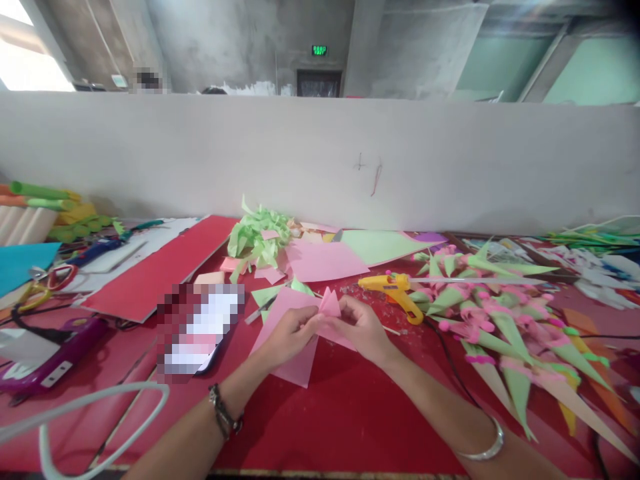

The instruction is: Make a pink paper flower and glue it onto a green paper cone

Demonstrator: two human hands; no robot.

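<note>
While a folded pink paper [330,305] was held upright above the red surface [350,413], its lower part was pinched from the left side by the thumb and fingers of the left hand [299,328] and from the right side by those of the right hand [366,327]; both hands were closed on it, near each other. Pointed tips of the fold were exposed between them. Beneath the left hand, a flat pink sheet [293,368] was seen, partly covered. To the right, a yellow glue gun [395,291] was laid beside a pile of green paper cones [505,323] with pink trimmings. Beyond the hands, a larger pink sheet [325,261] was overlapped with a pale green sheet [383,247], and a heap of light green strips [260,237] was placed to their left. On the left side, a phone [205,333], blurred by pixelation, was positioned near a long red board [165,267], with a purple power strip [63,357] farther left.
</note>
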